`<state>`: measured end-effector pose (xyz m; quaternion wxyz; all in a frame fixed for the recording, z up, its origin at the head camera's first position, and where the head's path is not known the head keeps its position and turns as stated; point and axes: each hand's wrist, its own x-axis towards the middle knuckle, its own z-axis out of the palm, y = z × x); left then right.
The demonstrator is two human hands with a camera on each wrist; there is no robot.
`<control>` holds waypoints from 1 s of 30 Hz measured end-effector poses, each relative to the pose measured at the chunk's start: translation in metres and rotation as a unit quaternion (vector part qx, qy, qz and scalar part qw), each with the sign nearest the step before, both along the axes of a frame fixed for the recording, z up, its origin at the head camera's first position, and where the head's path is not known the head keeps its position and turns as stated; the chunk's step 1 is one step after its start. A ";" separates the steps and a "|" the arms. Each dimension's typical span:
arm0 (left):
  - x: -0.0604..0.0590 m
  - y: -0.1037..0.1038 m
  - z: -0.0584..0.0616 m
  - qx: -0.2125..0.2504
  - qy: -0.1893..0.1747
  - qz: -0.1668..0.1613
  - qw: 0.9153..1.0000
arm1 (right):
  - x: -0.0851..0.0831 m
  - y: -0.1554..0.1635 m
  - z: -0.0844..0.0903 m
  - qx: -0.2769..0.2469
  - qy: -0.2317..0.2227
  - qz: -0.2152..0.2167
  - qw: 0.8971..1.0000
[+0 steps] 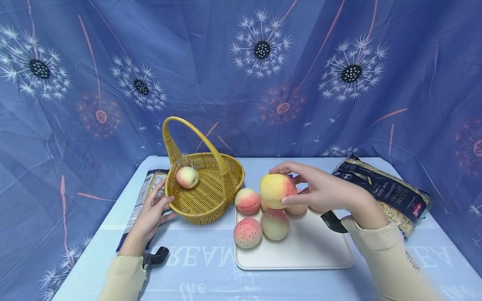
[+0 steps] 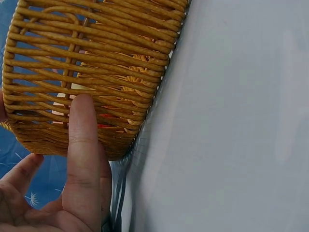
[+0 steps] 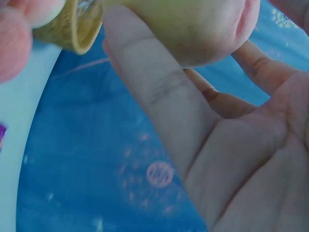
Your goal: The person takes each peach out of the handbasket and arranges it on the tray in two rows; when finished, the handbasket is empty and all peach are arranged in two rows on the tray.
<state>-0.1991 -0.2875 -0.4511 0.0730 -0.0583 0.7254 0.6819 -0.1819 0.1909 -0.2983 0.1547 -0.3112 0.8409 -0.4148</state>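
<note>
From my head view, the peach (image 1: 276, 190) I hold in my right hand (image 1: 324, 192) hides most of another fruit behind it on the tray (image 1: 301, 251). The flat packet (image 1: 144, 196) at the far left is partly covered by the basket (image 1: 205, 190) and my left hand (image 1: 152, 213). My right wrist view is blurred and cuts the peach off at the top edge. The print on the noodle bag (image 1: 391, 194) is too small to read.

2 bare hands; long cream sleeves (image 1: 391, 251); black wrist straps (image 1: 333, 221) holding cameras.
</note>
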 end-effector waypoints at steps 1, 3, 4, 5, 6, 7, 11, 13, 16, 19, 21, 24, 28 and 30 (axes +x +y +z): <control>0.000 0.000 0.000 0.000 0.000 0.000 1.000 | 0.002 0.005 -0.002 0.005 -0.001 -0.008 1.000; 0.000 0.000 0.000 -0.001 -0.001 0.001 1.000 | 0.006 0.015 -0.007 0.016 0.003 -0.023 1.000; 0.000 0.000 0.000 0.000 -0.001 0.001 1.000 | 0.007 0.020 -0.009 0.024 0.008 -0.030 0.999; 0.000 0.001 0.000 0.000 -0.001 0.002 1.000 | 0.009 0.024 -0.011 0.034 0.012 -0.037 0.999; 0.000 0.001 0.000 0.000 0.000 0.003 1.000 | 0.010 0.029 -0.014 0.043 0.018 -0.042 0.998; 0.000 0.001 0.001 0.000 0.000 0.003 1.000 | 0.012 0.033 -0.016 0.051 0.023 -0.046 0.997; 0.000 0.001 0.000 0.000 0.000 0.003 1.000 | 0.017 0.047 -0.027 0.074 0.032 -0.060 0.995; 0.000 0.001 0.000 0.001 0.000 0.002 1.000 | 0.020 0.052 -0.032 0.072 0.032 -0.063 0.995; 0.000 0.001 0.000 0.002 0.001 0.002 1.000 | 0.023 0.059 -0.039 0.068 0.042 -0.058 0.995; 0.000 0.001 0.000 0.003 0.001 0.002 1.000 | 0.026 0.063 -0.047 0.061 0.037 -0.055 0.996; 0.000 0.001 0.000 0.002 0.000 0.002 1.000 | 0.027 0.065 -0.052 0.060 0.031 -0.054 0.996; 0.000 0.001 -0.001 0.002 -0.001 0.001 1.000 | 0.028 0.067 -0.061 0.060 0.024 -0.049 0.997; 0.000 0.001 0.000 0.004 -0.001 0.003 1.000 | 0.027 0.069 -0.072 0.063 0.025 -0.039 0.997; 0.000 0.002 0.001 0.005 -0.002 0.004 1.000 | 0.026 0.069 -0.076 0.068 0.024 -0.038 0.997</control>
